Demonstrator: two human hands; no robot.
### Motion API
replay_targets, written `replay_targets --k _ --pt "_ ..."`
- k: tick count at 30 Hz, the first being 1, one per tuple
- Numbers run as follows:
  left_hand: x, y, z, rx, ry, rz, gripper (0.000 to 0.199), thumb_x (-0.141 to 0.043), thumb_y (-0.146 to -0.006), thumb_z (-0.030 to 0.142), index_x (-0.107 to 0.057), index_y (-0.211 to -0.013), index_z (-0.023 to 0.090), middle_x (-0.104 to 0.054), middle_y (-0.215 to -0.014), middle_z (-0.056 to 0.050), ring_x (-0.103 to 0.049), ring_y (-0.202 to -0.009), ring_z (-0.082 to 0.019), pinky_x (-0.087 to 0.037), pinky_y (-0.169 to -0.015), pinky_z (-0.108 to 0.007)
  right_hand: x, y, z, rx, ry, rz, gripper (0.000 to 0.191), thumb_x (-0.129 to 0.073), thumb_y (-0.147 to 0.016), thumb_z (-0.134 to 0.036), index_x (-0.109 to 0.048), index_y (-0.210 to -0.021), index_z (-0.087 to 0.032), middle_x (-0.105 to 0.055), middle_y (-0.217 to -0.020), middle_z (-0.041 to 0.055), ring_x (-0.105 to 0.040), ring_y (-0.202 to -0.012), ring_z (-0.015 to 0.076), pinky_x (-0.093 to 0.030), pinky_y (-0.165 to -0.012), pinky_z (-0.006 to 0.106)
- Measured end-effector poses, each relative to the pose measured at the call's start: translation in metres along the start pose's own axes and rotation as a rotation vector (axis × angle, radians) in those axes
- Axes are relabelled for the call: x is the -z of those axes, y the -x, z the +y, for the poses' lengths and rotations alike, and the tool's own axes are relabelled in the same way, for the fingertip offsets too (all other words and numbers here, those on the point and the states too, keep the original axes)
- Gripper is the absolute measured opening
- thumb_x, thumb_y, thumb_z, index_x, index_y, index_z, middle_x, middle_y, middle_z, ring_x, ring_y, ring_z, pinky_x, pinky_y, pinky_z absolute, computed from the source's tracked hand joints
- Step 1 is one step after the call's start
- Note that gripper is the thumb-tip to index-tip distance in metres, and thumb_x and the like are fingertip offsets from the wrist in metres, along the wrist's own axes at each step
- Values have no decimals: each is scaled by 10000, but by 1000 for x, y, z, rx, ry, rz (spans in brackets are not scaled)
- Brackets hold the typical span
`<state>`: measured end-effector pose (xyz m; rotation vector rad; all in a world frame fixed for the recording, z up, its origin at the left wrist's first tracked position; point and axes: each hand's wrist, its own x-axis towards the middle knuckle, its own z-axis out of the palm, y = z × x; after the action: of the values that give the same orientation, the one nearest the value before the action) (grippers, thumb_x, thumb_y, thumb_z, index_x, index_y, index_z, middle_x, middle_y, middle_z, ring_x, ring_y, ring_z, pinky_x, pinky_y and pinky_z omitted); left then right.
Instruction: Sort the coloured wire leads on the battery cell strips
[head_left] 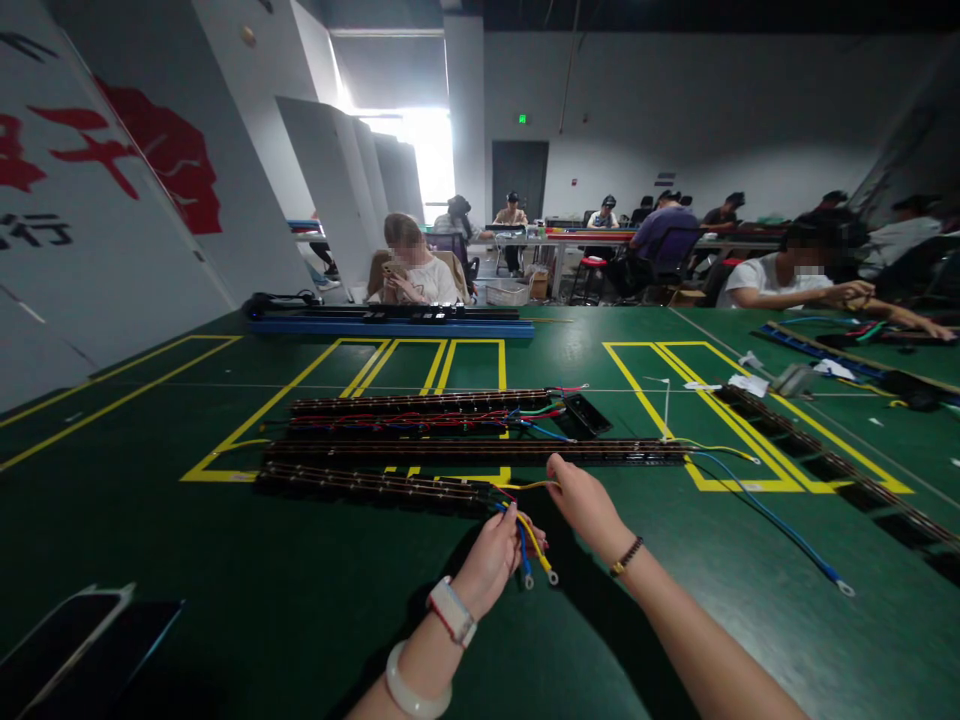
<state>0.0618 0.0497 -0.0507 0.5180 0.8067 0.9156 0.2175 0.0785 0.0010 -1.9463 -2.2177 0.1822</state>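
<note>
My left hand [491, 560] is closed around a blue cable [524, 555] and a yellow cable [540, 548], whose ring terminals hang below the fingers. These cables come from the right end of the nearest long black strip [375, 488], which lies flat with thin rails along it. Just to the right, my right hand [589, 505] pinches a thin yellow wire [529, 486] running from that same end. Behind my hands lies a longer black strip [465, 453], with a blue cable [772, 515] trailing from its right end.
A phone [587, 414] lies behind the strips, near a strip with red wires [405, 421]. Another dark strip [832, 455] runs along the right side of the green table [300, 620]. A blue rail [390, 327] lies at the far edge. Several people sit beyond.
</note>
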Motion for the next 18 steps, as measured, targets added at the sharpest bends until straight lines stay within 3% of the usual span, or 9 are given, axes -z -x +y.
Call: replay_targets --k 5,11,15,18 --pt "-1 1 2 1 14 7 237 -566 -866 363 -575 -815 131 -701 -763 -98 -683 -772 -189 -525 -730 -285 -17 -2 2 3 59 -38 115 -483 -900 -129 -496 -1002 -181 -654 -902 39 -634 -803 167 -370 -612 242" --pt "-4 2 2 15 89 -21 237 -601 -845 372 -579 -839 136 -701 -851 -108 -680 -866 -207 -513 -831 -339 9 5 2 166 96 40 188 -668 -788 -188 -546 -931 -179 -600 -981 71 -575 -931 216 -408 -777 298" --pt "-3 2 4 40 145 -60 239 -566 -871 342 -613 -943 119 -700 -950 -126 -656 -945 -212 -479 -906 -360 21 15 -1 305 -104 -196 229 -654 -806 -297 -538 -973 -192 -623 -931 34 -596 -827 183 -411 -688 263" --pt "0 1 5 93 143 -78 304 -467 -918 338 -631 -976 88 -689 -1019 -154 -633 -1009 -217 -466 -924 -347 20 22 -5 285 -135 -333 272 -622 -821 -358 -532 -1001 -177 -657 -944 54 -621 -807 203 -407 -639 266"
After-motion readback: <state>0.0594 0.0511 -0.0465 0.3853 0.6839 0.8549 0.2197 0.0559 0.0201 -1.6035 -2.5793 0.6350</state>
